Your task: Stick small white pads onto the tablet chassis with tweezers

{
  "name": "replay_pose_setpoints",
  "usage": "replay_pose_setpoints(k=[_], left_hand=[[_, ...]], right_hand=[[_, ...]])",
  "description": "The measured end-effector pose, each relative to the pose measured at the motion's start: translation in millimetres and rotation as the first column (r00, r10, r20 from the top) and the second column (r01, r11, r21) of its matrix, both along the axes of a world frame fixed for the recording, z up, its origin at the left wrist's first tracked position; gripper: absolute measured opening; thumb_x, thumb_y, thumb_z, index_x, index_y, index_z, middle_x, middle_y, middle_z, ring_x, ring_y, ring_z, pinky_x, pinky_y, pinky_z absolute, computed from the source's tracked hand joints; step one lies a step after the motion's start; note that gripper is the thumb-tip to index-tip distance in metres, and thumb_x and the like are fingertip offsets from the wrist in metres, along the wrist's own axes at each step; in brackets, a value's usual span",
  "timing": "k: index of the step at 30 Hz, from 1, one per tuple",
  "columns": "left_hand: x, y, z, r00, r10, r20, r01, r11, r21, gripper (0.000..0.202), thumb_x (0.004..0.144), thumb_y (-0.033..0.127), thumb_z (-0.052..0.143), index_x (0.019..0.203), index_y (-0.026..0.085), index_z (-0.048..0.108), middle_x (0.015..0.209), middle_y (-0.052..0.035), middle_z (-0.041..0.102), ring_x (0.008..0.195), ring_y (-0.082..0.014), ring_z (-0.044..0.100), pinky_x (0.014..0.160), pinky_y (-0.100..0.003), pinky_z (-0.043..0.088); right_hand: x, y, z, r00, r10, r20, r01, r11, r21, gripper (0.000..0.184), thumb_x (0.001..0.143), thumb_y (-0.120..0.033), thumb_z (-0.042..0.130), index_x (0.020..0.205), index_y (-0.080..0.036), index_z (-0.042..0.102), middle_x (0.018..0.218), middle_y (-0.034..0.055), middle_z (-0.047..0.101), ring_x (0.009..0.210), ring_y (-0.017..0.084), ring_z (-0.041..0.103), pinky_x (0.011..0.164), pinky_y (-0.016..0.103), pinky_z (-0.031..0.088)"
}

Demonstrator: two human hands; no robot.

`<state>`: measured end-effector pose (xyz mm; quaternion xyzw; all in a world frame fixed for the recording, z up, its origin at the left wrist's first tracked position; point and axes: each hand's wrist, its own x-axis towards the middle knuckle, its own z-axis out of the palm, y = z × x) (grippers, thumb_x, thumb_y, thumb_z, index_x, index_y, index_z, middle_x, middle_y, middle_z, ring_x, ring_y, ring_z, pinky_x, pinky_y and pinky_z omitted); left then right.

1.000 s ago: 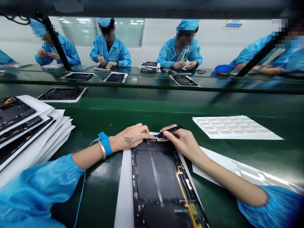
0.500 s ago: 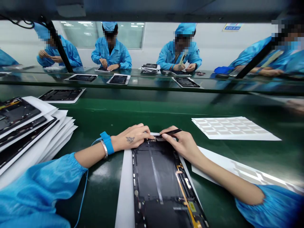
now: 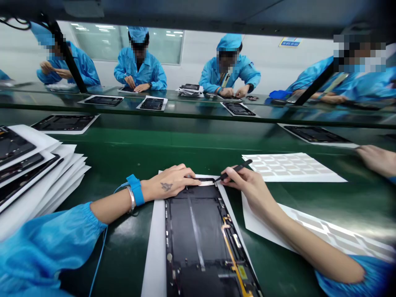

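Observation:
A black tablet-like device housing (image 3: 198, 231), with orange flex cables along its right side, lies lengthwise before me on a white paper sheet (image 3: 151, 247). My left hand (image 3: 171, 181) rests at its far edge, fingers close together, with the fingertips on the left end of a narrow white strip (image 3: 207, 183). At the strip's right end are the tips of black tweezers (image 3: 236, 169), gripped by my right hand (image 3: 247, 185). The undersides of my left fingers are hidden. A blue strap (image 3: 136, 189) encircles my left wrist.
At left stands a stack of housings and paper sheets (image 3: 68, 181). Two label sheets (image 3: 293, 167) (image 3: 272, 222) lie at right. Other housings (image 3: 66, 123) (image 3: 315, 134) lie along the far side. A co-worker's hand (image 3: 377, 160) is at far right; several co-workers sit opposite.
My right hand has moved right and away from my left, the tweezers now pointing down-left. The white strip shows clearly between them. A co-worker's hand and another housing appear at right.

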<state>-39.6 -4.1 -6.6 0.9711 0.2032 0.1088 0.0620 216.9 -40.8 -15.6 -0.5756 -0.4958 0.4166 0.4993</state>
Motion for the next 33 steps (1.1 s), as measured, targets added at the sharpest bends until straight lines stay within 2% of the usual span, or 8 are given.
replay_pose_setpoints(k=[16, 19, 21, 23, 25, 28, 30, 33], left_hand=[[-3, 4, -0.3, 0.997, -0.049, 0.058, 0.051, 0.998, -0.038, 0.043, 0.096, 0.006, 0.035, 0.127, 0.022, 0.06, 0.122, -0.0086, 0.061, 0.104, -0.0201, 0.05, 0.088, -0.033, 0.046], [-4, 4, -1.0, 0.995, -0.059, 0.081, 0.063, 0.997, -0.052, 0.042, 0.096, 0.006, 0.036, 0.127, 0.021, 0.06, 0.122, -0.0088, 0.061, 0.105, -0.02, 0.051, 0.089, -0.033, 0.046], [-4, 4, -1.3, 0.993, -0.067, 0.095, 0.072, 0.996, -0.055, 0.041, 0.096, 0.005, 0.036, 0.126, 0.02, 0.06, 0.122, -0.009, 0.062, 0.105, -0.0201, 0.051, 0.09, -0.034, 0.047], [-4, 4, -1.5, 0.992, -0.071, 0.102, 0.076, 0.996, -0.048, 0.04, 0.096, 0.005, 0.036, 0.125, 0.018, 0.06, 0.122, -0.0093, 0.062, 0.105, -0.0204, 0.051, 0.09, -0.034, 0.047], [-4, 3, -1.8, 0.992, -0.066, 0.103, 0.071, 0.997, -0.04, 0.04, 0.096, 0.006, 0.036, 0.124, 0.018, 0.061, 0.122, -0.0095, 0.062, 0.104, -0.0206, 0.051, 0.089, -0.035, 0.047], [-4, 3, -2.5, 0.993, -0.051, 0.103, 0.055, 0.998, -0.044, 0.04, 0.096, 0.006, 0.037, 0.124, 0.02, 0.062, 0.123, -0.0092, 0.062, 0.104, -0.0202, 0.052, 0.091, -0.035, 0.048], [-4, 2, -2.9, 0.994, -0.044, 0.103, 0.049, 0.997, -0.054, 0.04, 0.096, 0.006, 0.038, 0.125, 0.02, 0.062, 0.124, -0.0087, 0.062, 0.106, -0.02, 0.052, 0.092, -0.035, 0.047], [-4, 2, -3.7, 0.994, -0.036, 0.103, 0.043, 0.997, -0.062, 0.039, 0.095, 0.006, 0.039, 0.124, 0.021, 0.062, 0.125, -0.0078, 0.062, 0.106, -0.0198, 0.052, 0.093, -0.034, 0.047]], right_hand=[[0, 2, -1.7, 0.999, 0.025, 0.031, -0.025, 1.0, 0.008, 0.054, 0.062, -0.069, 0.078, 0.068, -0.017, 0.066, 0.06, 0.0027, 0.062, 0.057, 0.018, 0.064, 0.064, 0.035, 0.061], [2, 0, -2.6, 0.992, 0.023, 0.123, -0.028, 0.999, 0.042, 0.053, 0.069, -0.07, 0.072, 0.069, -0.017, 0.065, 0.062, 0.0039, 0.063, 0.06, 0.021, 0.067, 0.065, 0.038, 0.06], [3, -4, -0.7, 0.96, -0.012, 0.279, -0.031, 0.988, 0.15, 0.047, 0.079, -0.064, 0.065, 0.073, -0.018, 0.067, 0.068, 0.0062, 0.067, 0.064, 0.023, 0.068, 0.068, 0.039, 0.059], [3, -11, 3.3, 0.886, -0.042, 0.462, -0.129, 0.934, 0.333, 0.035, 0.089, -0.053, 0.06, 0.079, -0.02, 0.069, 0.078, 0.0081, 0.071, 0.072, 0.024, 0.068, 0.07, 0.039, 0.057], [4, -18, 7.5, 0.789, -0.023, 0.614, -0.342, 0.814, 0.47, 0.021, 0.094, -0.038, 0.057, 0.088, -0.022, 0.07, 0.083, 0.008, 0.072, 0.079, 0.024, 0.066, 0.072, 0.038, 0.055], [5, -24, 10.0, 0.641, 0.016, 0.767, -0.609, 0.619, 0.496, 0.016, 0.095, -0.023, 0.055, 0.102, -0.025, 0.069, 0.084, 0.0059, 0.073, 0.081, 0.023, 0.063, 0.072, 0.036, 0.055], [6, -25, 8.9, 0.563, -0.012, 0.827, -0.685, 0.553, 0.474, 0.019, 0.095, -0.02, 0.055, 0.108, -0.025, 0.068, 0.085, 0.005, 0.073, 0.081, 0.023, 0.063, 0.072, 0.035, 0.055], [8, -24, 7.0, 0.49, -0.062, 0.87, -0.727, 0.521, 0.447, 0.02, 0.096, -0.02, 0.055, 0.11, -0.025, 0.068, 0.085, 0.0052, 0.073, 0.082, 0.023, 0.064, 0.071, 0.034, 0.055]])
